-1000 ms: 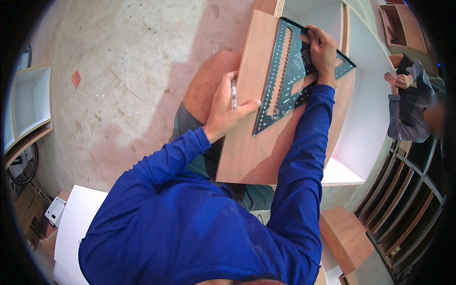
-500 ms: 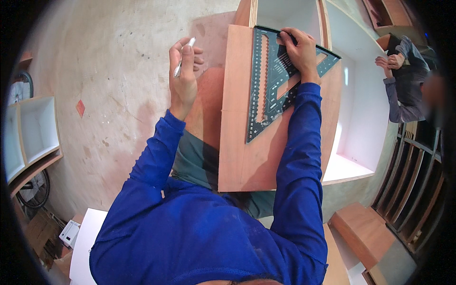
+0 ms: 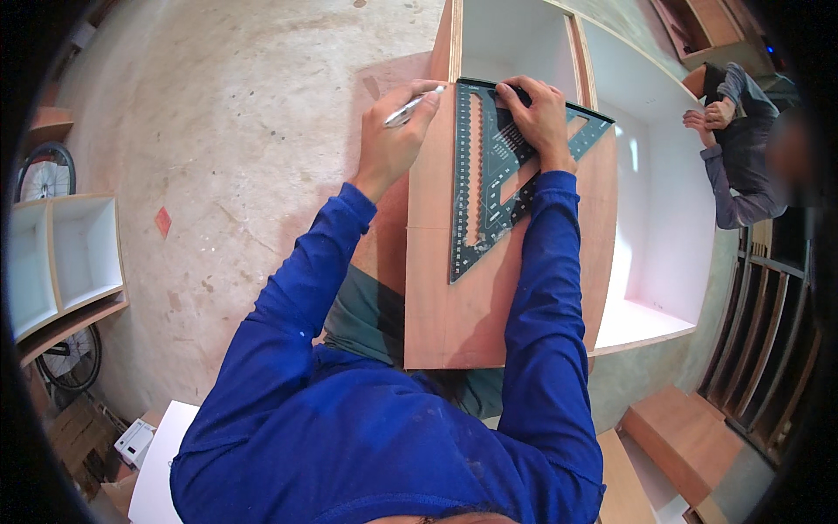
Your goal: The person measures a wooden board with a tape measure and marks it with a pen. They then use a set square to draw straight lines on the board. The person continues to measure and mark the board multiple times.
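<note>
A black triangular set square (image 3: 496,196) with cut-out slots lies flat on a reddish plywood panel (image 3: 454,319). Its lipped edge runs along the panel's far edge. My right hand (image 3: 539,122) grips the square near that lip, thumb and fingers on either side of it. Between the thumb and fingers of my left hand (image 3: 393,131) is a white pen (image 3: 407,112). The pen's tip end is close to the panel's far left corner, beside the square; whether it touches the wood I cannot tell.
White-lined cabinet boxes (image 3: 650,201) stand beyond and right of the panel. Another person (image 3: 742,144) is at the far right, hands together. A shelf unit (image 3: 74,262) and bicycle wheels (image 3: 48,175) are at the left. A wooden box (image 3: 681,437) sits at lower right.
My left hand has moved right with the pen, from beside the panel to its far left corner. My right hand stays on the square. The whole view has shifted slightly.
</note>
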A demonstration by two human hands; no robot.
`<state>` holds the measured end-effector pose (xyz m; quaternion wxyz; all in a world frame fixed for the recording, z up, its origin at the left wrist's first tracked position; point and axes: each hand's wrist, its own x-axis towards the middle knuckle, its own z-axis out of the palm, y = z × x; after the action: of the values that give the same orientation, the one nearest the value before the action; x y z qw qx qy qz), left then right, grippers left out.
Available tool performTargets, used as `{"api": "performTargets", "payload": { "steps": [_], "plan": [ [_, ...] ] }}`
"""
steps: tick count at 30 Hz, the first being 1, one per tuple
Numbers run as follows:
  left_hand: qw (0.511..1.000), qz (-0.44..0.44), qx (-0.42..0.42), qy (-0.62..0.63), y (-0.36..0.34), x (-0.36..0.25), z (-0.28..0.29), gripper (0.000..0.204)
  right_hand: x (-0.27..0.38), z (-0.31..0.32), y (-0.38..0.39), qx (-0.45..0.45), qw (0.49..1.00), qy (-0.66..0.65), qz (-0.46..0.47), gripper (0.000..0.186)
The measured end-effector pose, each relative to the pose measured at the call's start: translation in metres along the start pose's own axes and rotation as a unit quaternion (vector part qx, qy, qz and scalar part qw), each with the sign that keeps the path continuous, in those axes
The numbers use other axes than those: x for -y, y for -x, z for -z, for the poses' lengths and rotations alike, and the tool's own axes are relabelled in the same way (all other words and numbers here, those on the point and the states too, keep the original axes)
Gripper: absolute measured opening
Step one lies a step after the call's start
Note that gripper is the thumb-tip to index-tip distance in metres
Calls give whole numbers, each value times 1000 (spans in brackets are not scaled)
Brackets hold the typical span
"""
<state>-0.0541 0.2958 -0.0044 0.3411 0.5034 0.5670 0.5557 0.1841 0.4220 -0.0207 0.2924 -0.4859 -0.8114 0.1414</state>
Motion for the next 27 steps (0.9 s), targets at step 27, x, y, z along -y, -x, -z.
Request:
{"api": "performTargets", "payload": {
  "steps": [27],
  "plan": [
    [996,-45,-8,-81,-35,26,-16,31,-7,-2,-5,-13,998,-3,55,27]
  ]
}}
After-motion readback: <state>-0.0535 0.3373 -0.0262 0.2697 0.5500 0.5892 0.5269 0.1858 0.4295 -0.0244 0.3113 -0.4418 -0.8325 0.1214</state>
